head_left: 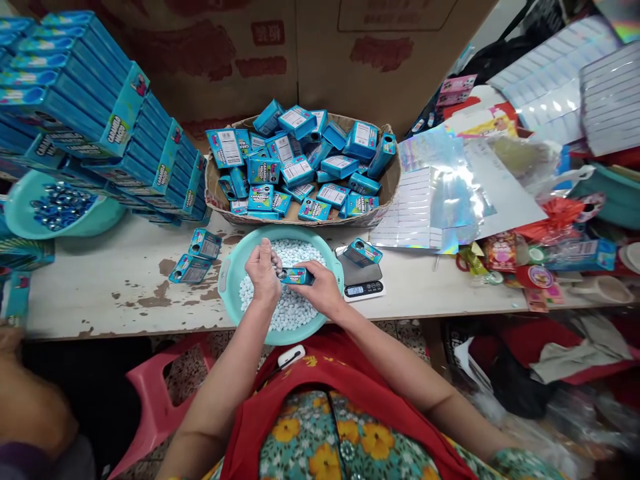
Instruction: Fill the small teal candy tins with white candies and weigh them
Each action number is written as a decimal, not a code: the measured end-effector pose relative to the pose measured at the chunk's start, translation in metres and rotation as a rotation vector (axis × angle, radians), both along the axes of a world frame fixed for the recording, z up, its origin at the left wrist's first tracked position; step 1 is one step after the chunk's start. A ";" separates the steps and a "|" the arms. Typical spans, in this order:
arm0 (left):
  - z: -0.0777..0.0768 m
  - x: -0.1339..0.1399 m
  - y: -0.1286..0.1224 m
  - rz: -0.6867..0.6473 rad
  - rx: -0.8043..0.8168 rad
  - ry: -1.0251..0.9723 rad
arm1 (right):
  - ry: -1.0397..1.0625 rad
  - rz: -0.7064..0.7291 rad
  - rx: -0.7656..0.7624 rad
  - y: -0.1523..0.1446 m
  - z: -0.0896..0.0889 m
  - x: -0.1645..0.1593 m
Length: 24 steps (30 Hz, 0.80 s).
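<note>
My right hand [323, 288] grips a small blue candy box [296, 275], label up, over a turquoise basin [231, 313]. The box's holed end points left, toward my left hand [264, 270]. That hand is closed right beside the opening; its curled fingers hide whatever is in them. Small pale candies [287, 310] fill the basin below both hands. To the right, another blue box [363, 252] rests on a digital scale [364, 288] with a lit display. Two blue boxes [197, 257] with round holes lie left of the basin.
Behind the basin, a cut-down carton [310, 218] is heaped with blue boxes. Tall stacks of blue boxes [115, 133] stand left, near a bowl [30, 227] of shiny blue pieces. Label sheets [425, 193] cover the right side. Another person's arm [30, 393] shows at lower left, near a pink stool [150, 393].
</note>
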<state>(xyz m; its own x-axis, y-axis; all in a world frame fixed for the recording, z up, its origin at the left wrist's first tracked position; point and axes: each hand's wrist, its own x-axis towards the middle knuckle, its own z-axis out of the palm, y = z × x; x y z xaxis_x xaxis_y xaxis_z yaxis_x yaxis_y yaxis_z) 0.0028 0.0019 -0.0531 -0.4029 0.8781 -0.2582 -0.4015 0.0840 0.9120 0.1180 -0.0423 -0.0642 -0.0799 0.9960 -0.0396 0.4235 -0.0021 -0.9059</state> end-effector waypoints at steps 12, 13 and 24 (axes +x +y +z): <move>-0.013 -0.058 0.015 -0.136 -0.422 -0.408 | 0.300 -0.044 -0.088 -0.017 0.008 0.019; -0.020 -0.057 0.013 -0.160 -0.439 -0.433 | 0.307 -0.045 -0.085 -0.020 0.008 0.021; -0.038 -0.001 0.000 -0.319 -0.343 -0.071 | 0.345 -0.397 -0.127 -0.080 0.030 0.122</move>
